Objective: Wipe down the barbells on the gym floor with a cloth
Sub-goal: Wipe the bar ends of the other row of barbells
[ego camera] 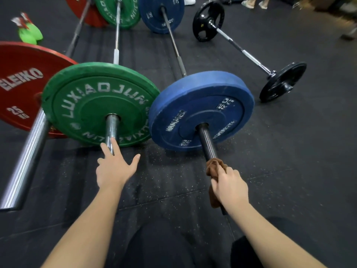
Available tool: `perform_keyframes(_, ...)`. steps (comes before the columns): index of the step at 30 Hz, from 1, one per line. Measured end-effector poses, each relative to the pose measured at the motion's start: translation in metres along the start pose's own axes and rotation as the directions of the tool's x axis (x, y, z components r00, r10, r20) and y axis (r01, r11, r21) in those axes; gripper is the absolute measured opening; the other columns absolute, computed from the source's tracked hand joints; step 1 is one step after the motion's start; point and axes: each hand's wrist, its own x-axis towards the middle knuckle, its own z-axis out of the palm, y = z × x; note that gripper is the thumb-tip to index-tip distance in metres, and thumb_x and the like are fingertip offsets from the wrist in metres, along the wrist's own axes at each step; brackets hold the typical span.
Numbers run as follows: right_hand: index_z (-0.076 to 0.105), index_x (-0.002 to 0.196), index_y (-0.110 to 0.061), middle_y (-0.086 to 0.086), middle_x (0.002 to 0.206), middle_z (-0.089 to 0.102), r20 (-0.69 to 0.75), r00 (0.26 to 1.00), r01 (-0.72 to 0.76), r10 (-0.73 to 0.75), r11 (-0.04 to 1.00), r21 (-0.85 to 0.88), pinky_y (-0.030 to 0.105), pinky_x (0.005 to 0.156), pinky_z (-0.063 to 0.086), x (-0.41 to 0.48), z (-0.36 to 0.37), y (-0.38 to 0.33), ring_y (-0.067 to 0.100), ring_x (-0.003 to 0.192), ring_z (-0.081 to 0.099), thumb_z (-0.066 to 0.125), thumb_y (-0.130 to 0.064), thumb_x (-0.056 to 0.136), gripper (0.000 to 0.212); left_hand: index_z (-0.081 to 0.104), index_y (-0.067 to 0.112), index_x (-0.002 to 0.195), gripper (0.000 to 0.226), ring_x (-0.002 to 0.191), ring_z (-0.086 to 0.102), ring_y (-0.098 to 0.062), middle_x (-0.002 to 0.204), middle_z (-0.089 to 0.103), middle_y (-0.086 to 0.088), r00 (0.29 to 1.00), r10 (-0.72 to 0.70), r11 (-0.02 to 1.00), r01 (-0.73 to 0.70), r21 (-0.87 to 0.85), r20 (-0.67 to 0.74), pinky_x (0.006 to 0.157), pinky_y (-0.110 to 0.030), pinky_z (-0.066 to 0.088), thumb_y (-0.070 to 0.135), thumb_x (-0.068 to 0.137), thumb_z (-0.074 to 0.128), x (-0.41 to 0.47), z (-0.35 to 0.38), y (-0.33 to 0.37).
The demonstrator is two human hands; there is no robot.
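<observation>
Several barbells lie side by side on the black rubber floor. My right hand grips a brown cloth wrapped around the dark sleeve of the blue-plate barbell, near its end. My left hand is spread with straight fingers, its fingertips touching the chrome sleeve of the green-plate barbell. To the left lies a red-plate barbell with a long chrome sleeve. A smaller barbell with black plates lies at the right.
A green and red object lies on the floor at the far left. Feet of other people show at the top edge. My dark-clothed knees are at the bottom. Open floor stretches to the right.
</observation>
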Motion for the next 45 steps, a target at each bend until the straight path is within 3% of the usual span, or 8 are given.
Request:
perform_keyframes(5, 0.054, 0.139, -0.019, 0.004, 0.125, 0.060, -0.046, 0.999, 0.010, -0.013, 0.998, -0.058, 0.036, 0.081, 0.052, 0.006, 0.003, -0.005, 0.024, 0.114, 0.056, 0.050, -0.047, 0.101, 0.047, -0.009, 0.018, 0.163, 0.107, 0.114, 0.052, -0.046, 0.168, 0.006, -0.020, 1.000, -0.003, 1.000, 0.003, 0.002, 0.001, 0.083, -0.048, 0.049, 0.085, 0.088, 0.029, 0.000, 0.001, 0.000)
perform_keyframes(12, 0.059, 0.131, -0.016, 0.007, 0.124, 0.061, -0.049, 0.997, -0.049, 0.054, 0.995, 0.088, 0.040, 0.083, 0.052, 0.055, -0.008, -0.017, 0.027, 0.114, 0.055, 0.053, -0.042, 0.101, 0.040, -0.010, 0.019, 0.163, 0.107, 0.112, 0.052, -0.045, 0.168, 0.006, -0.022, 1.000, 0.002, 0.998, -0.001, 0.056, -0.016, 0.076, -0.044, 0.045, 0.085, 0.089, 0.029, 0.002, 0.007, 0.001)
perform_keyframes(19, 0.049, 0.146, -0.020, 0.005, 0.132, 0.058, -0.022, 0.999, 0.027, -0.028, 0.998, -0.052, 0.034, 0.080, 0.053, -0.037, 0.011, 0.012, 0.024, 0.117, 0.055, 0.049, -0.047, 0.102, 0.051, -0.007, 0.019, 0.164, 0.106, 0.113, 0.052, -0.047, 0.168, 0.006, -0.022, 1.000, -0.003, 0.999, 0.003, 0.040, 0.005, 0.078, -0.046, 0.045, 0.085, 0.089, 0.031, -0.002, 0.000, 0.002)
perform_keyframes(23, 0.062, 0.126, -0.012, 0.008, 0.115, 0.063, -0.071, 0.997, 0.024, -0.032, 0.993, -0.114, 0.037, 0.069, 0.052, -0.022, 0.012, 0.005, 0.027, 0.106, 0.060, 0.060, -0.045, 0.096, 0.044, -0.004, 0.019, 0.164, 0.105, 0.114, 0.052, -0.048, 0.168, 0.007, -0.021, 1.000, -0.003, 1.000, 0.003, 0.029, -0.015, 0.081, -0.048, 0.045, 0.084, 0.090, 0.029, -0.001, 0.000, 0.003)
perform_keyframes(28, 0.061, 0.127, -0.014, 0.008, 0.119, 0.063, -0.068, 0.996, -0.046, 0.050, 0.997, 0.069, 0.041, 0.078, 0.054, 0.015, -0.001, -0.005, 0.027, 0.109, 0.057, 0.056, -0.043, 0.100, 0.040, -0.003, 0.018, 0.164, 0.103, 0.113, 0.052, -0.048, 0.168, 0.008, -0.021, 1.000, -0.001, 0.999, 0.002, 0.053, -0.022, 0.078, -0.047, 0.042, 0.084, 0.091, 0.027, -0.002, 0.003, 0.003)
perform_keyframes(34, 0.048, 0.142, -0.019, 0.005, 0.128, 0.058, 0.025, 1.000, -0.019, 0.019, 1.000, 0.001, 0.034, 0.083, 0.051, -0.053, 0.007, 0.020, 0.024, 0.117, 0.054, 0.047, -0.048, 0.103, 0.049, -0.003, 0.017, 0.164, 0.104, 0.112, 0.052, -0.049, 0.168, 0.008, -0.022, 1.000, 0.004, 0.998, -0.003, 0.056, -0.017, 0.080, -0.048, 0.044, 0.084, 0.090, 0.025, -0.002, 0.003, 0.003)
perform_keyframes(43, 0.058, 0.126, -0.017, 0.007, 0.117, 0.061, -0.070, 0.996, -0.043, 0.047, 0.997, 0.065, 0.036, 0.075, 0.051, -0.020, 0.009, 0.012, 0.026, 0.107, 0.057, 0.051, -0.047, 0.101, 0.040, -0.002, 0.015, 0.164, 0.104, 0.107, 0.053, -0.050, 0.166, 0.012, -0.025, 0.999, 0.013, 0.996, -0.010, 0.086, -0.041, 0.073, -0.046, 0.041, 0.082, 0.091, 0.031, 0.000, 0.009, 0.002)
perform_keyframes(45, 0.062, 0.120, -0.012, 0.011, 0.109, 0.063, -0.052, 0.998, -0.021, 0.020, 1.000, -0.017, 0.037, 0.067, 0.052, -0.021, 0.012, 0.007, 0.028, 0.097, 0.060, 0.062, -0.044, 0.095, 0.040, -0.001, 0.014, 0.164, 0.104, 0.106, 0.053, -0.050, 0.165, 0.013, -0.025, 0.998, 0.021, 0.995, -0.015, 0.099, -0.053, 0.074, -0.047, 0.044, 0.081, 0.091, 0.032, -0.001, 0.008, 0.003)
